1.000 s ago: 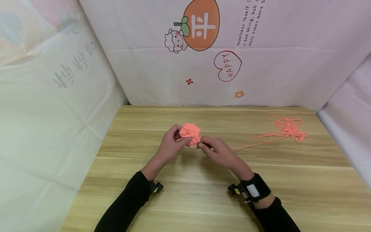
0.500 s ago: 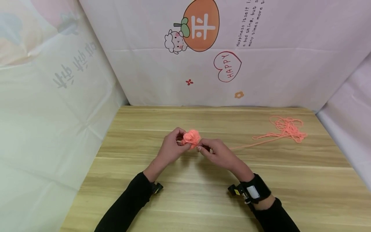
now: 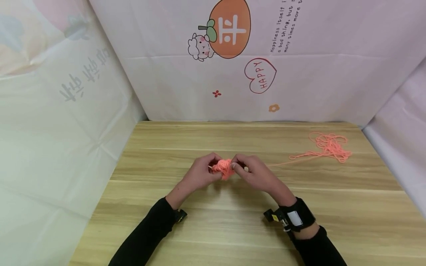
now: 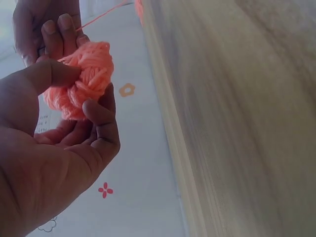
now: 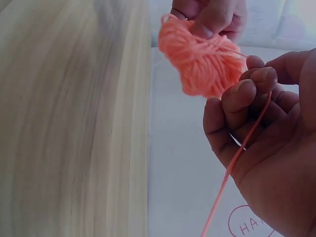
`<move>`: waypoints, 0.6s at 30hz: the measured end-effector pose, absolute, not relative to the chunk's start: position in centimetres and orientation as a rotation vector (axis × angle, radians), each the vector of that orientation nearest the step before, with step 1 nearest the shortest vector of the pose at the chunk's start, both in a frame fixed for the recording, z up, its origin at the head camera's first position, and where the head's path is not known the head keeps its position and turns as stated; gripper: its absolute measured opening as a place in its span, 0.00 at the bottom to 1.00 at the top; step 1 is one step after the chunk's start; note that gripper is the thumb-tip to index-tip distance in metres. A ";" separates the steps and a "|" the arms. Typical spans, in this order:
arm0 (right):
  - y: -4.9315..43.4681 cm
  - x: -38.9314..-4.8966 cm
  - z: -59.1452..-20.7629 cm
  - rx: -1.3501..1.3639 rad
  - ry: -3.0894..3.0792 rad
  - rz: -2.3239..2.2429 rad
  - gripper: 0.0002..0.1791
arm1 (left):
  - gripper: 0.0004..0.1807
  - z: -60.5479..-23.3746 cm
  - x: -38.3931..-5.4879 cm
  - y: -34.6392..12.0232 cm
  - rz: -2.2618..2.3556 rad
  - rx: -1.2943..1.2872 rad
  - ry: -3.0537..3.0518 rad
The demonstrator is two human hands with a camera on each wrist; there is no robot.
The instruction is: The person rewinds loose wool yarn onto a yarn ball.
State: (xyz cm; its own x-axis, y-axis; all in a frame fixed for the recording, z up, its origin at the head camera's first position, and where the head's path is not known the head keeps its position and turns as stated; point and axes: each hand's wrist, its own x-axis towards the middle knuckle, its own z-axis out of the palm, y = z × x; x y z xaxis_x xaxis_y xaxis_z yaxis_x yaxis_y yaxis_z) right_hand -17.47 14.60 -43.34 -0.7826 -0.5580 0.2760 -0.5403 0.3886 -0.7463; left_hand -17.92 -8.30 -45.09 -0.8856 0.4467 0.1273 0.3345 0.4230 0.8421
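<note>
A small ball of coral yarn is held over the middle of the table. My left hand grips it between thumb and curled fingers; the left wrist view shows the thumb pressing into the windings of the ball. Close at the ball's right side, my right hand pinches the yarn strand between thumb and fingertips. In the right wrist view the strand runs from the ball through these fingers and down across the palm.
A loose tangle of the same yarn lies on the wooden table at the back right, joined to my right hand by a strand. White printed cloth hangs behind the table and at both sides.
The ball has turned in my left hand and come slightly lower and to the right. My right hand has risen slightly and moved over the ball's right side with the strand.
</note>
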 end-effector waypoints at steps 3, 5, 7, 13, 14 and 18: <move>14.8 -17.5 -43.3 -1.019 2.602 -1.390 0.12 | 0.16 -45.1 -18.0 -8.2 1.403 0.765 2.536; 14.8 -17.6 -43.3 -1.015 2.595 -1.398 0.12 | 0.16 -45.2 -18.0 -8.1 1.370 0.818 2.513; 14.8 -17.6 -43.3 -1.014 2.590 -1.411 0.11 | 0.16 -45.3 -18.0 -7.9 1.351 0.875 2.482; 14.5 -17.1 -42.3 -0.988 2.575 -1.455 0.09 | 0.17 -45.3 -17.7 -7.7 1.343 1.026 2.391; 14.5 -17.1 -42.3 -0.984 2.576 -1.463 0.09 | 0.17 -45.3 -17.7 -7.7 1.352 1.049 2.377; 14.6 -17.3 -42.8 -0.982 2.574 -1.487 0.08 | 0.16 -44.3 -17.2 -7.5 1.411 1.109 2.333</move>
State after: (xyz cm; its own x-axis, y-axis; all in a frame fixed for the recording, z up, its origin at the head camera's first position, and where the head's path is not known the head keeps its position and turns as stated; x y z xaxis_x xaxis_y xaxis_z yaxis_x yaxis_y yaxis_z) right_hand -17.31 14.59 -42.76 -0.8033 -0.5209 0.2888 -0.5104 0.3522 -0.7845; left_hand -17.22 -7.53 -44.29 -0.6994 0.6857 0.2015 0.4966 0.2636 0.8270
